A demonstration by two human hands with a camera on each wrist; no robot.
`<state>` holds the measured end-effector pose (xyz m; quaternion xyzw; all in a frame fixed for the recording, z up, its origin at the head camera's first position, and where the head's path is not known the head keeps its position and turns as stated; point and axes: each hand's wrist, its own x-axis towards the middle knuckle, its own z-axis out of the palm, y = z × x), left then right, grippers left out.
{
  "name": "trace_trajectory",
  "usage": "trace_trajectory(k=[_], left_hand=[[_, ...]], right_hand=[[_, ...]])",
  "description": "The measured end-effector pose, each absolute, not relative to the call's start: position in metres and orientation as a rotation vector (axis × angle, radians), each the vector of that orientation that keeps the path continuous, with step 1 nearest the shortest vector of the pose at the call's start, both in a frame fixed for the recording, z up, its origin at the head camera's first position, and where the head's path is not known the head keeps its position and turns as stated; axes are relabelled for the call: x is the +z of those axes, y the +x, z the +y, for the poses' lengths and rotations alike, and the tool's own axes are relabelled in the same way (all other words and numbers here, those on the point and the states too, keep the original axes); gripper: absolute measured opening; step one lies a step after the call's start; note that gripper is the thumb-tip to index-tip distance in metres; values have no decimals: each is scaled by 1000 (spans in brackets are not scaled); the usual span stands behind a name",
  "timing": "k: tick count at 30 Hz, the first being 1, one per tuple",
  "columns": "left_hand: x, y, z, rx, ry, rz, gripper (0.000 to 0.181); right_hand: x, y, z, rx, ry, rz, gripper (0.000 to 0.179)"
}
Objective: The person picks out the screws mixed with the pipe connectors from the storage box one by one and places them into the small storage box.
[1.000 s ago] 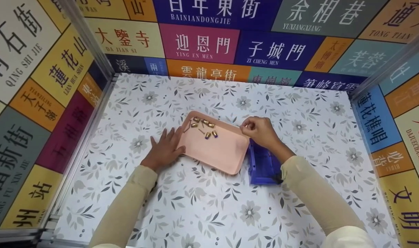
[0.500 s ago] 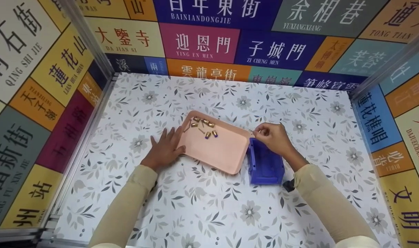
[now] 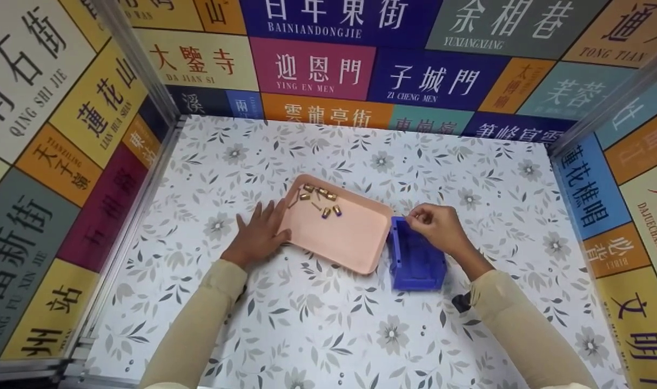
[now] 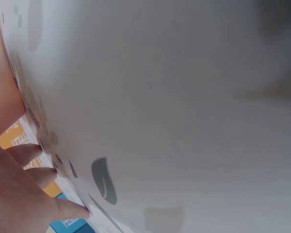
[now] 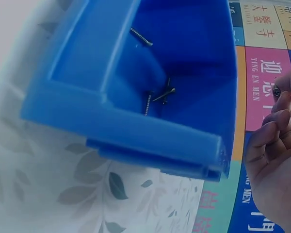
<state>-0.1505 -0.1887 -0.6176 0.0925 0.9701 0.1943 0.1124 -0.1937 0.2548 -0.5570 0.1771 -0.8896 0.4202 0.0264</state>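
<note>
My left hand rests with spread fingers at the left edge of the pink tray, its thumb along the rim. Several short brass-coloured cylinders, some with blue ends, and a few screws lie in the tray's upper left part. Over the far end of the blue bin, my right hand pinches a screw between thumb and forefinger, its head showing in the right wrist view. Inside the bin, several screws lie on the floor.
The bin stands close against the tray's right side. A flower-patterned cloth covers the table. Printed panels wall the back and both sides, with metal posts at the corners. A small black object shows by the right cuff.
My right hand has moved right and toward me, from the tray's upper right corner to over the bin's far end. The left hand and the tray stay put.
</note>
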Motion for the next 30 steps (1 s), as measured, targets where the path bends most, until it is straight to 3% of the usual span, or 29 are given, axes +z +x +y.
trace_trajectory(k=[30], left_hand=[[-617,-150,-188,593,272,2839,76]], right_hand=[[-564,-182,269,1296,509,-2803,6]])
